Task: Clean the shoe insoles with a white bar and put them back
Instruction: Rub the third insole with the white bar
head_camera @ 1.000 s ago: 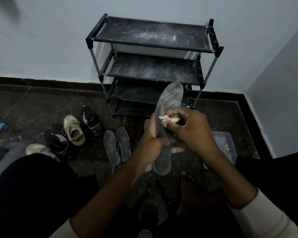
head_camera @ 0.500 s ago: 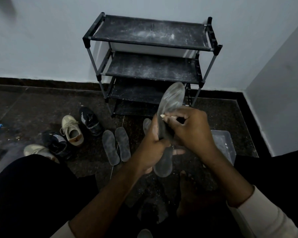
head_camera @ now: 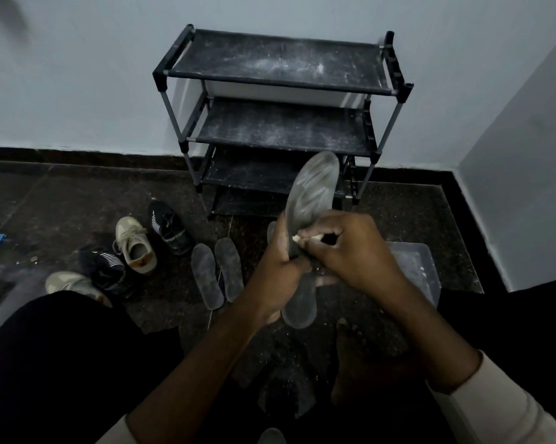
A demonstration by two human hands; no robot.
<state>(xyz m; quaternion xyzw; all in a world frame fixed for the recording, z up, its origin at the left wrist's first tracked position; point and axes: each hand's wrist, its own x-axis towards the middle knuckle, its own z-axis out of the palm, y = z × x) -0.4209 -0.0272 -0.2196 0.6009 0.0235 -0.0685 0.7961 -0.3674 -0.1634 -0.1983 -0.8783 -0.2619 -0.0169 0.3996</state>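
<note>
The left hand (head_camera: 280, 261) grips the insole (head_camera: 312, 190) upright above the floor (head_camera: 78, 203) so it cannot wobble. The right hand (head_camera: 350, 251) pinches the white bar (head_camera: 297, 239) against it to rub dirt off.

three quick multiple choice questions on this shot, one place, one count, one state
1. How many sneakers lie on the floor? A) two B) four C) six
2. Where are the two loose insoles? A) on the floor beside the sneakers B) on a shelf C) in a box
3. The raised insole is: A) lying flat B) tucked in a shoe C) gripped by the left hand while the right hand presses the white bar on it
Answers: 1 B: two beige, two black. 2 A: side by side on the dark floor. 3 C: both hands meet at its middle.
</note>
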